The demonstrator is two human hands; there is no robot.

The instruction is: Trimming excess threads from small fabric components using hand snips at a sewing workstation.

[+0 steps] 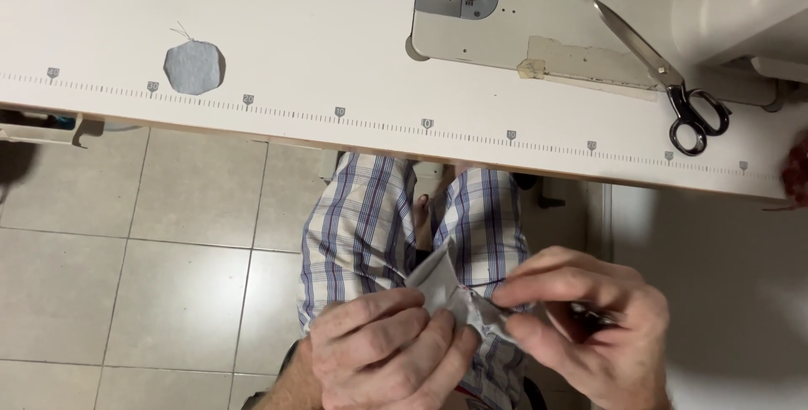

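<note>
on the white sewing table (295, 65) a round grey fabric patch (194, 66) lies at the left, near the printed ruler along the edge. below the table, over the lap in plaid shorts (362, 225), the left hand (387, 351) is curled closed, pinching a small pale piece of cloth (446, 288). the right hand (589, 326) pinches the same cloth from the other side, fingertips tight together. up at the right, black-handled scissors (665, 73) rest beside the sewing machine (522, 6).
</note>
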